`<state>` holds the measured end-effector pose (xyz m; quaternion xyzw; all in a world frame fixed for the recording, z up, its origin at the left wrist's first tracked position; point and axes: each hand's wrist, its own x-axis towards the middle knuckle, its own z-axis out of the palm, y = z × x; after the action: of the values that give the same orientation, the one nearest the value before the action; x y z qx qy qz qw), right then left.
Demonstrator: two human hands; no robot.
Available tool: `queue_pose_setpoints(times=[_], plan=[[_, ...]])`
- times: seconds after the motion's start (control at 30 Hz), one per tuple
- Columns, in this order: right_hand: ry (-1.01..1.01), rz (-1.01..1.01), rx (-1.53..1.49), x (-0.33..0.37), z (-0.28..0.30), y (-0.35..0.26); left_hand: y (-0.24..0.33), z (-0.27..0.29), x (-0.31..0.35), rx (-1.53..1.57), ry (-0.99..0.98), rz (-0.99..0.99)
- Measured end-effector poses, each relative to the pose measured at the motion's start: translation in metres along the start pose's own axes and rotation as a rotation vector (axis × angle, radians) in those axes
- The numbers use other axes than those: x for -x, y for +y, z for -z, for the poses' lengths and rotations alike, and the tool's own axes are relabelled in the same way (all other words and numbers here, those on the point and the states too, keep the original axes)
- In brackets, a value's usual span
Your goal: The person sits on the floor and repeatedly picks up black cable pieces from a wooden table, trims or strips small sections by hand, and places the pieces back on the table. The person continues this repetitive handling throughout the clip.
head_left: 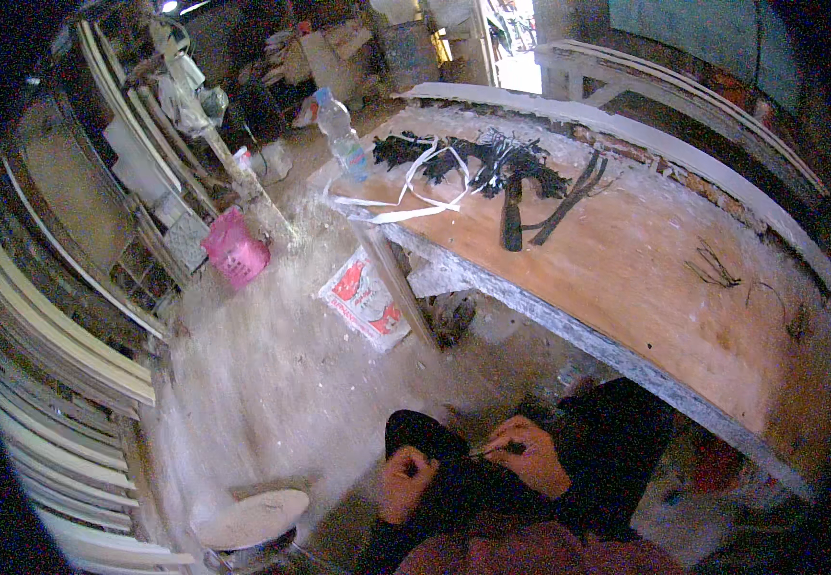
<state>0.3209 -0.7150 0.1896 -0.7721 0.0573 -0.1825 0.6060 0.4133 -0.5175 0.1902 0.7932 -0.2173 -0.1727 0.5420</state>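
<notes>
Low in the view, over my dark-clothed lap, both hands work close together. My left hand (pixel 404 481) has its fingers curled beside a rounded black piece (pixel 419 431), and something small and dark shows in its grip; its kind is hard to make out. My right hand (pixel 529 454) is closed in a pinch on a thin dark strand (pixel 484 452), which runs toward the black piece. On the wooden table (pixel 617 273) ahead lie a heap of black strips (pixel 492 165), a white strap (pixel 415 213) in loops, and a flat black strip (pixel 511 222).
A clear plastic bottle (pixel 341 134) stands at the table's far left corner. Below it a printed white sack (pixel 366 299) lies on the floor near the table leg. A pink bag (pixel 233 251), a round stool (pixel 251 519) and stacked boards (pixel 61 460) are to the left.
</notes>
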Motion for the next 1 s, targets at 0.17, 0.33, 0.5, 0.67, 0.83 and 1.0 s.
queue_pose_setpoints(times=[0.17, 0.33, 0.5, 0.67, 0.83, 1.0], plan=[[-0.399, 0.034, -0.123, 0.013, -0.024, -0.022, 0.001, 0.015, -0.01, -0.101, 0.31, 0.062], [-0.531, 0.045, -0.246, 0.009, -0.031, -0.027, -0.01, 0.004, 0.0, 0.021, 0.317, 0.04], [-0.488, -0.051, -0.13, 0.015, -0.026, -0.026, -0.024, -0.005, 0.006, 0.109, 0.097, -0.059], [-0.192, -0.183, 0.121, 0.016, -0.031, -0.024, -0.026, -0.005, 0.009, 0.289, -0.155, -0.141], [0.129, -0.127, 0.347, 0.0, -0.03, -0.016, -0.01, -0.016, 0.018, 0.44, -0.63, -0.244], [0.095, 0.016, 0.527, -0.007, -0.04, -0.013, -0.007, -0.026, 0.021, 0.449, -0.535, -0.279]])
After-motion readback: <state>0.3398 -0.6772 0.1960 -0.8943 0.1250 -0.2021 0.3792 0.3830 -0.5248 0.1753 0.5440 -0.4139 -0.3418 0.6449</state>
